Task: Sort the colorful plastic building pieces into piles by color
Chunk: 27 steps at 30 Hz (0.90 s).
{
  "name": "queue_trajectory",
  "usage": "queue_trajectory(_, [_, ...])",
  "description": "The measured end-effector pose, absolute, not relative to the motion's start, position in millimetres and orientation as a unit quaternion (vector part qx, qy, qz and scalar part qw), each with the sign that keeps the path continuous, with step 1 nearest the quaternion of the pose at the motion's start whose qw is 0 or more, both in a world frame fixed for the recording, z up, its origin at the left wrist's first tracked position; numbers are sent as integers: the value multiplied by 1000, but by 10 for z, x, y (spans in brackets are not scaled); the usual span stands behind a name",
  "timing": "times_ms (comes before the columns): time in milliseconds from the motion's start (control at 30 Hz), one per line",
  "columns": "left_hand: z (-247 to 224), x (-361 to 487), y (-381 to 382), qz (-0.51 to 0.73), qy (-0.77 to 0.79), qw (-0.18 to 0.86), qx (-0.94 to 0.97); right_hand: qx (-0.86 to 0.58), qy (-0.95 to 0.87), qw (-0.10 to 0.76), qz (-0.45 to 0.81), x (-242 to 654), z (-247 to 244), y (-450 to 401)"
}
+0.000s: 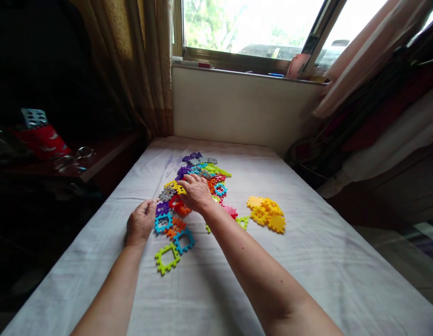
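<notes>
Colourful plastic interlocking tiles with toothed edges lie in a loose heap on the sheet. My right hand [195,191] reaches over the heap, its fingers bent down onto a yellow tile [171,185]. At the heap's left edge, my left hand [142,222] is closed, thumb against forefinger, beside a purple tile [162,208]. What it holds, if anything, is hidden. Nearer me lie a blue frame tile [191,239] and a lime-green frame tile [176,253]. A separate yellow pile [276,223] sits to the right of my right forearm.
The tiles lie on a flat surface covered by a pale sheet [307,270]. A wall and window stand behind it. At left, a dark cabinet holds glasses [76,156] and a red container [43,141]. Hanging cloth [380,163] lines the right side.
</notes>
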<state>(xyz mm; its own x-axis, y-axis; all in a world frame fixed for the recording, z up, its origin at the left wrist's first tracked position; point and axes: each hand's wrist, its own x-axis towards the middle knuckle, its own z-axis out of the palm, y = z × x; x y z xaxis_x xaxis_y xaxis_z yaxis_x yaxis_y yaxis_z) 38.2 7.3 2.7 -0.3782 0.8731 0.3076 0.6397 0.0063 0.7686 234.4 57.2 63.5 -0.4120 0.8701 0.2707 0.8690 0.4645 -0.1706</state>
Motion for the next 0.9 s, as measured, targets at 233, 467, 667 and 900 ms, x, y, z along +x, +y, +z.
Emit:
queue_trajectory(233, [60,405,65,437,705,130,543,-500,-858,121,-3,2329,539,545])
queue_trajectory(467, [29,405,78,429,708,115,549,-508,-844,172,-8,2458,342,233])
queue_trajectory(667, [22,392,89,427,708,109,552,-470,-868,161,-10,2474,434,80])
queue_trajectory(900, [12,374,98,426,709,106,552,-566,-732,374,-55,3373,526,49])
